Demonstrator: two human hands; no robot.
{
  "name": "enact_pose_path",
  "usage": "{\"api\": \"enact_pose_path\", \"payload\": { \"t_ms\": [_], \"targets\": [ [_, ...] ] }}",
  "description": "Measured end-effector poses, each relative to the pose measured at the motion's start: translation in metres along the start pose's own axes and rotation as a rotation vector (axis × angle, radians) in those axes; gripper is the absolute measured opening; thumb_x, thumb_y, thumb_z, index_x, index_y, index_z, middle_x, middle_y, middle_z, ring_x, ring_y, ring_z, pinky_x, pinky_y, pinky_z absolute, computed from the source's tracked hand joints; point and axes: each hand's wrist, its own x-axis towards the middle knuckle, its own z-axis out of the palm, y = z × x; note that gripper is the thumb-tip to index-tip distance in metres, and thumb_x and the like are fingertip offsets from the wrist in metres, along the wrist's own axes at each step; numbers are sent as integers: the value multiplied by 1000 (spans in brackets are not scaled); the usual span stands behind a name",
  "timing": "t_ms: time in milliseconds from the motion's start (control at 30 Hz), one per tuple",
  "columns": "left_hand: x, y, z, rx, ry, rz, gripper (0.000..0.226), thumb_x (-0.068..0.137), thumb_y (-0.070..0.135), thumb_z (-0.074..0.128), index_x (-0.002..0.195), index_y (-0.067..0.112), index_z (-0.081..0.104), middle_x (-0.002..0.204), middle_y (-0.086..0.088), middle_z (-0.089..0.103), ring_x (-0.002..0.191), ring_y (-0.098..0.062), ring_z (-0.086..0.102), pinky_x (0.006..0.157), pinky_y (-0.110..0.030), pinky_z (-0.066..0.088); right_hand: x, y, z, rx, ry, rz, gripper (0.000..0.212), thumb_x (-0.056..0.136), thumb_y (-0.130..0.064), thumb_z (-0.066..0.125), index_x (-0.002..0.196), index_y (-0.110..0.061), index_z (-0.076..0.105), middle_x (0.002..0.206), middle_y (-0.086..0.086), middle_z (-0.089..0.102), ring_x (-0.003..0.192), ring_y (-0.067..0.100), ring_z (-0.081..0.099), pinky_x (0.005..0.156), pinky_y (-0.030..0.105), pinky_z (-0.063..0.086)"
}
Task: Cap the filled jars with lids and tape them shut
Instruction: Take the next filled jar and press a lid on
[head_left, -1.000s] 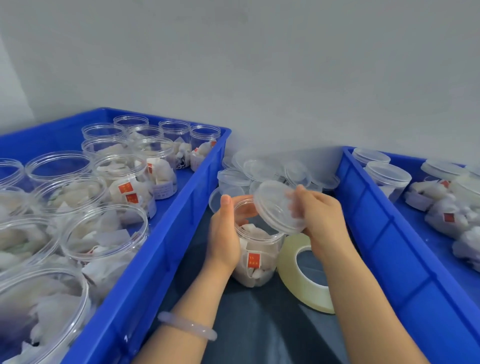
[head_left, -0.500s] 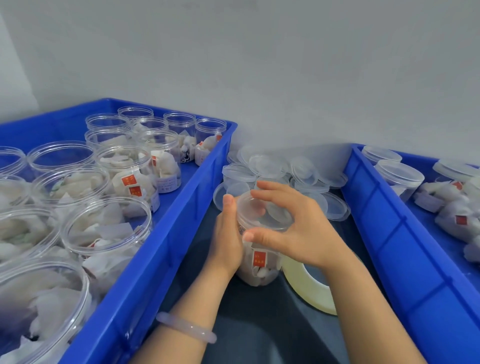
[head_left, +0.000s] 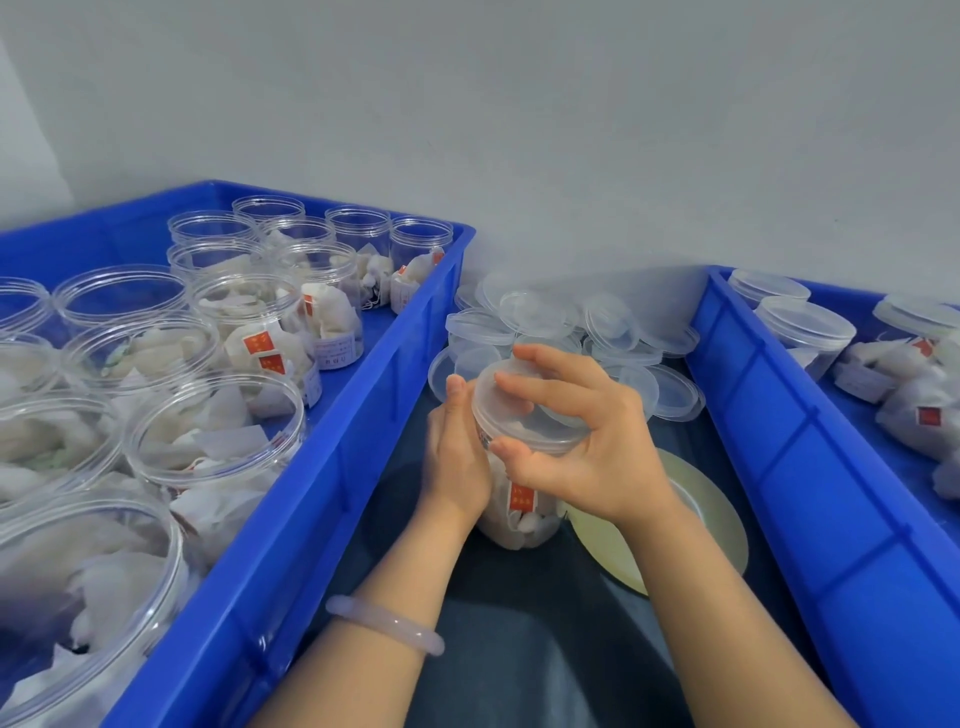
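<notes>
while left hand (head_left: 457, 457) grips jar (head_left: 524, 514) side | right hand (head_left: 597, 447) fingers curled round lid (head_left: 514, 423) atop jar

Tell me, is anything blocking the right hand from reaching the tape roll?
Nothing visible does. The right hand grips the lid on the jar, and the tape roll lies right beside the jar, under that wrist, which hides part of it.

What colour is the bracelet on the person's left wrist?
The bracelet is a pale, milky pink, best seen in the head view.
</notes>
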Motion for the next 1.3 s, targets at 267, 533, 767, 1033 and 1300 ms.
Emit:
{"api": "enact_pose_path", "payload": {
  "t_ms": [267, 533, 767, 1033, 1300],
  "targets": [
    [2, -3, -2, 17, -25, 21, 53, 104, 30, 21, 76, 23, 66, 69, 10, 70, 70, 0, 64, 68, -14, 48, 1, 0, -6, -31, -92, 25, 48, 63, -33, 77, 110, -22, 70, 127, -3, 57, 119, 16, 54, 100, 26, 43],
    [0, -1, 0, 6, -30, 18, 55, 99, 39, 26, 75, 34, 75, 77, 12, 73, 79, 0, 67, 72, -14, 49, 2, -6, -8, -5, -71, 86, 54, 63, -39, 77, 113, -21, 68, 131, 0, 57, 125, 10, 50, 105, 35, 41],
    [1, 1, 0, 15, -29, -20, 51, 93, 48, 28, 80, 36, 76, 85, 5, 75, 88, -10, 69, 83, -31, 52, 8, -17, -10, -278, -144, 151, 71, 64, -54, 76, 128, -30, 57, 131, -14, 54, 123, 10, 43, 95, 12, 31],
    [-1, 5, 1, 41, -49, 47, 62, 106, 27, 22, 74, 38, 74, 77, 19, 72, 77, 4, 67, 65, -7, 47, 4, -21, -9, -222, 58, -81, 46, 71, -36, 66, 111, -15, 70, 121, 2, 61, 112, 23, 56, 89, 20, 41],
    [2, 1, 1, -27, -50, 8, 48, 94, 45, 30, 76, 40, 74, 74, 12, 72, 76, -2, 66, 72, -21, 51, 0, -17, -3, -252, -70, -20, 42, 67, -31, 69, 108, -19, 73, 121, 0, 61, 112, 23, 54, 88, 24, 39]
  ]
}}
